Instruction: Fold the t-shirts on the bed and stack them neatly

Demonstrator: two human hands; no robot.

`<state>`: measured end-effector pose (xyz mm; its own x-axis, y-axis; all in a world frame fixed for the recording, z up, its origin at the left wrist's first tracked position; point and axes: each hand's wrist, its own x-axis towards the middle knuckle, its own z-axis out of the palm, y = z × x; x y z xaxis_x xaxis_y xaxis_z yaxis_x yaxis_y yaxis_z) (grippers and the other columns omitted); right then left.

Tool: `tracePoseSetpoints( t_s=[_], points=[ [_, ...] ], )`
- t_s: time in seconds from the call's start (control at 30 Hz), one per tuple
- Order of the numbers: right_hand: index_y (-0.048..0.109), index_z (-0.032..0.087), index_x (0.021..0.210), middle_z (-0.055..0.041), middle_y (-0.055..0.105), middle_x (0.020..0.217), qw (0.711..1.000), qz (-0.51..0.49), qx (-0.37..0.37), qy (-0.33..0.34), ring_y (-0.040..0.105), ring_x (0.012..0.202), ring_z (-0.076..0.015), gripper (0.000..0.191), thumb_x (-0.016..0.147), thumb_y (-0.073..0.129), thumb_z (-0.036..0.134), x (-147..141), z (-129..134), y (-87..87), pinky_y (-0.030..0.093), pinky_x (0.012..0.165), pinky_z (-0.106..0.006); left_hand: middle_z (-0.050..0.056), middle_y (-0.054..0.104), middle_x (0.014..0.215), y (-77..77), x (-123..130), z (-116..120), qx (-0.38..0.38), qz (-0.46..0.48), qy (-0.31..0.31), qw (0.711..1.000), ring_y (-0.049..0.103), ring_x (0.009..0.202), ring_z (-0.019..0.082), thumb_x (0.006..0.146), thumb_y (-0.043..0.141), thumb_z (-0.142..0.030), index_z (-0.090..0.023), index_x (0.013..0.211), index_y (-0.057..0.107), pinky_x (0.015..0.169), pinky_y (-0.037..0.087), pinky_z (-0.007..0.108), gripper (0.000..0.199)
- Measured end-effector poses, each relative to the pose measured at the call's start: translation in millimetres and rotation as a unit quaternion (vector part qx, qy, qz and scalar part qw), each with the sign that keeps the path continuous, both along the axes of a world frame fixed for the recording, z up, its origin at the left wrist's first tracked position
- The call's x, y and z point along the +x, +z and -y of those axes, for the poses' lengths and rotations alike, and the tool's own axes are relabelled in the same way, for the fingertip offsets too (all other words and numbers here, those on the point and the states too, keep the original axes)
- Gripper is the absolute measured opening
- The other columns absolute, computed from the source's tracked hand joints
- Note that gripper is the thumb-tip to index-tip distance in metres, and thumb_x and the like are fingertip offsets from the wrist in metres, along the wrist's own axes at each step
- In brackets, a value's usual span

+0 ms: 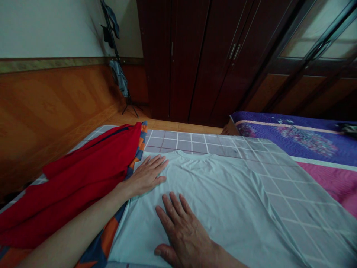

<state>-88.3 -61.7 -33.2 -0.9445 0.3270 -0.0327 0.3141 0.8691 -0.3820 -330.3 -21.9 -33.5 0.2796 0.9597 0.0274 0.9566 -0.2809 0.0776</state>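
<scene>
A pale, light-blue T-shirt (223,201) lies spread out on the bed, its neckline toward the far side and some wrinkles across the chest. My left hand (150,174) rests flat on the shirt's left shoulder and sleeve, fingers stretched out. Nearer to me, my right hand (185,232) is over the middle left of the shirt, palm down with its fingers apart. Neither hand grips anything. Beside the shirt on the left lies a red garment (92,182) with a dark stripe, on top of an orange and blue patterned cloth (111,227).
The bed has a grey checked sheet (292,193). Another bed with a purple and pink floral cover (279,128) adjoins at the right. Beyond stand a dark red wardrobe (192,63) and a coat stand (111,35) with clothes. A wooden-panelled wall (47,100) runs along the left.
</scene>
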Motion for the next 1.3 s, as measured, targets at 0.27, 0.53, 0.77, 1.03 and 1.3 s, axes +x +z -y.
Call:
tracePoseSetpoints(
  t_s=[0.27,0.53,0.77,1.03,1.3],
  points=[
    [0.016,0.015,0.148,-0.014,0.007,0.153,1.0,0.009,-0.015,-0.018,0.0,0.141,-0.0301,0.08,0.087,0.047,0.056,1.7,2.4,5.7,0.009,0.114,-0.051,0.01,0.022,0.153,-4.9,12.8,4.4,-0.002,0.011,-0.013,1.0,0.011,0.142,0.027,0.093,0.035,-0.054,-0.02,0.146,0.026,0.114,0.013,0.048,0.064],
    [0.025,0.002,0.144,-0.0226,0.018,0.15,0.995,0.0,0.037,-0.088,0.01,0.14,-0.0336,0.082,0.087,0.047,0.056,-8.9,-22.0,32.0,0.019,0.112,-0.053,0.012,0.019,0.153,-9.9,14.1,10.0,0.03,0.041,-0.041,0.998,0.01,0.142,0.026,0.093,0.027,-0.059,-0.016,0.145,0.027,0.115,0.01,0.047,0.068],
    [0.034,0.004,0.141,-0.0238,0.029,0.147,0.97,0.049,0.133,-0.196,0.023,0.137,-0.0363,0.074,0.089,0.044,0.056,-12.4,-84.2,12.1,0.023,0.108,-0.055,0.009,0.017,0.154,-13.8,18.5,14.5,-0.015,0.027,-0.05,0.998,0.007,0.142,0.028,0.09,0.031,-0.062,-0.023,0.147,0.024,0.114,0.009,0.048,0.069],
    [0.038,0.014,0.141,-0.0211,0.032,0.146,0.95,0.032,0.202,-0.234,0.026,0.134,-0.0398,0.068,0.088,0.044,0.057,1.1,-91.8,-7.3,0.027,0.103,-0.056,0.008,0.015,0.155,-9.1,16.4,13.9,-0.016,0.031,-0.056,0.998,0.004,0.142,0.028,0.088,0.04,-0.06,-0.027,0.146,0.025,0.113,0.008,0.049,0.068],
    [0.041,0.02,0.14,-0.0178,0.032,0.147,0.948,0.04,0.212,-0.234,0.026,0.134,-0.0387,0.063,0.089,0.039,0.058,18.1,-107.0,-5.8,0.022,0.106,-0.056,0.011,0.013,0.155,-11.7,11.7,10.2,-0.025,0.029,-0.015,0.999,0.002,0.141,0.034,0.085,0.038,-0.067,-0.027,0.147,0.023,0.112,0.011,0.053,0.076]
  ],
)
